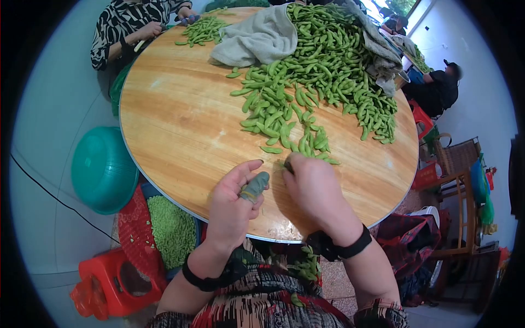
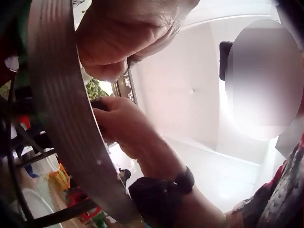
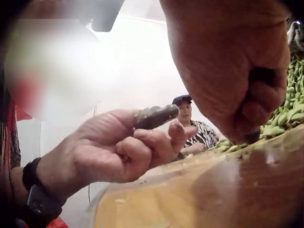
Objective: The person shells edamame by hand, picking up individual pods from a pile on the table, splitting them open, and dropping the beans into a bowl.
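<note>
A: Item one, right hand [image 1: 316, 185]: grip?
B: Fingers curled, tips lowered to the wooden tabletop [image 1: 169, 104]; whether a pod is pinched cannot be told, the fingertips being largely hidden.
A: Item two, green soybean pods [image 1: 306, 139]?
B: Strewn from the right-hand grip outward; main heap [image 1: 339, 60] farther beyond, partly covered by a grey towel [image 1: 257, 41].
A: Hazards?
B: Neighbouring pods could be dragged along if the pinch is made too wide; a pod could be dropped if feel is dulled by the left hand's [image 1: 232, 199] grey finger cot [image 1: 255, 186].
A: Pose?
B: Right: back uppermost, knuckles forward. Left: beside the grip, raised, fingers loosely bent, nothing seen held.
</note>
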The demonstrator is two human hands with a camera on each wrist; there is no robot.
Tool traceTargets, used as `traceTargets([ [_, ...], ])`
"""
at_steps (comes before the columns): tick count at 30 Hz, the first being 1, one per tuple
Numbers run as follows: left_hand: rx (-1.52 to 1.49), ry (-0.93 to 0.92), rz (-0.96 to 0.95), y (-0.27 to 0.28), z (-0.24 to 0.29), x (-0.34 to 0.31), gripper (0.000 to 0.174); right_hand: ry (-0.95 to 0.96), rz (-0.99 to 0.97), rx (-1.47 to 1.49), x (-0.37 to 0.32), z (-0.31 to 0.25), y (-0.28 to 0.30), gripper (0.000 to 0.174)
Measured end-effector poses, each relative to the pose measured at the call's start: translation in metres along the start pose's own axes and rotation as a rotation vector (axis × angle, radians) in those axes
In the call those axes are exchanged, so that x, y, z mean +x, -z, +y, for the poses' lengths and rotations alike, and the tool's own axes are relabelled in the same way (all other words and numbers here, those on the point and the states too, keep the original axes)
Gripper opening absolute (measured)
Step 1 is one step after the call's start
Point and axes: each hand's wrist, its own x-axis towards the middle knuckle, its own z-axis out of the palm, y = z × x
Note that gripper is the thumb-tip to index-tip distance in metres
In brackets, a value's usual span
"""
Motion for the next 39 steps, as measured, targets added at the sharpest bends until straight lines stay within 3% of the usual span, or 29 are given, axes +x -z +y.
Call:
traceTargets([
  [2, -0.051, 0.017, 0.044, -0.003, -0.003, 0.000, 0.031, -0.033, -0.002, 0.269, -0.012, 0.002, 0.013, 0.016],
  [3, -0.113, 0.058, -0.029, -0.002, -0.005, -0.001, 0.028, -0.028, -0.007, 0.269, -0.019, 0.000, 0.013, 0.016],
  [5, -0.171, 0.105, -0.101, -0.001, -0.011, -0.002, 0.026, -0.179, -0.105, 1.095, -0.035, -0.004, 0.014, 0.015],
  [6, -0.152, 0.117, -0.107, -0.001, -0.013, -0.002, 0.023, -0.184, -0.103, 1.097, -0.040, -0.005, 0.017, 0.015],
  [9, -0.125, 0.118, -0.090, -0.003, -0.014, -0.003, 0.017, -0.351, -0.345, 1.372, -0.051, -0.008, 0.026, 0.020],
  [12, -0.107, 0.102, -0.054, -0.003, -0.014, -0.004, 0.014, -0.364, -0.495, 1.544, -0.056, -0.005, 0.032, 0.022],
  [20, -0.025, 0.050, -0.067, -0.006, -0.017, -0.007, 0.012, -0.356, -0.473, 1.579, -0.058, -0.002, 0.018, 0.021],
  [23, -0.092, 0.074, -0.123, -0.004, -0.016, -0.008, 0.011, -0.444, -0.485, 1.706, -0.059, -0.003, 0.021, 0.018],
  [25, -0.137, 0.094, -0.276, 0.003, -0.017, -0.005, 0.009, -0.515, -0.510, 1.800, -0.059, -0.004, 0.020, 0.017],
  [28, -0.081, 0.070, -0.167, -0.004, -0.018, -0.007, 0.011, -0.526, -0.480, 1.795, -0.057, -0.007, 0.018, 0.017],
  [29, -0.083, 0.070, -0.168, -0.005, -0.023, -0.006, 0.011, -0.417, -0.361, 1.574, -0.057, -0.008, 0.016, 0.017],
  [30, 0.053, -0.080, -0.135, -0.005, -0.030, -0.004, 0.013, -0.312, -0.248, 1.352, -0.056, -0.009, 0.015, 0.017],
  [31, 0.189, -0.228, -0.102, -0.005, -0.034, -0.003, 0.015, -0.315, -0.248, 1.350, -0.055, -0.008, 0.014, 0.017],
  [32, 0.187, -0.226, -0.106, -0.004, -0.034, -0.003, 0.015, -0.374, -0.299, 1.419, -0.052, -0.008, 0.015, 0.019],
  [34, 0.542, -0.409, 0.006, 0.000, -0.030, -0.002, 0.022, -0.437, -0.349, 1.484, -0.045, -0.005, 0.016, 0.020],
  [38, 0.271, -0.276, 0.020, 0.003, -0.016, -0.002, 0.025, -0.384, -0.478, 1.311, -0.011, 0.002, 0.021, 0.024],
  [39, 0.165, -0.227, 0.008, 0.008, -0.016, -0.001, 0.026, -0.178, -0.256, 0.909, 0.002, 0.004, 0.017, 0.020],
])
